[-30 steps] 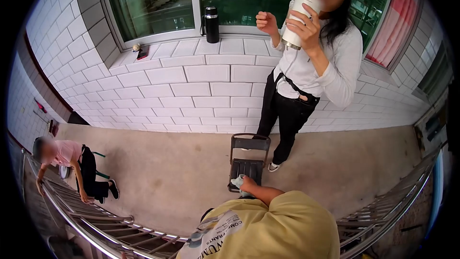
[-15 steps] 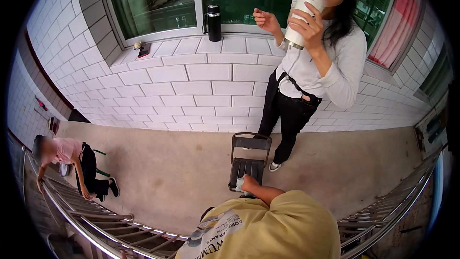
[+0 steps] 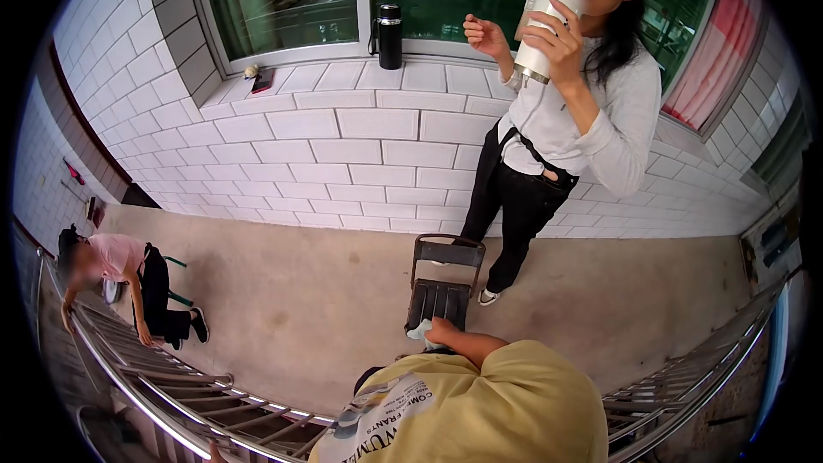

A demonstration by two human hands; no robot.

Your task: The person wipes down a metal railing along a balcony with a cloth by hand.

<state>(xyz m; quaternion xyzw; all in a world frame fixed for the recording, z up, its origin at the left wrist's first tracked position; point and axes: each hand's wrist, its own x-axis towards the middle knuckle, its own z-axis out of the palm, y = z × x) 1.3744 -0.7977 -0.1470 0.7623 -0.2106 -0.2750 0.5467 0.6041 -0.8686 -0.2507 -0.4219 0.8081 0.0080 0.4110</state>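
Observation:
My right hand (image 3: 441,331) is closed around a pale grey-blue cloth (image 3: 421,332), over the front edge of the seat of a dark folding chair (image 3: 439,298). The chair's backrest points away from me, towards the tiled wall. At the bottom edge, a small skin-coloured part of my left hand (image 3: 215,453) shows beside the metal railing (image 3: 163,416). Its fingers are mostly out of frame, so its grip cannot be made out.
A person (image 3: 549,120) in a white top stands behind the chair, holding a white bottle (image 3: 540,39) to the mouth. Another person (image 3: 129,270) in pink sits by the railing at left. A black flask (image 3: 389,39) and a phone (image 3: 262,81) lie along the window sill.
The view has shifted slightly. My right hand and the cloth have moved a little over the chair's front edge. Part of my left hand has come into view at the bottom.

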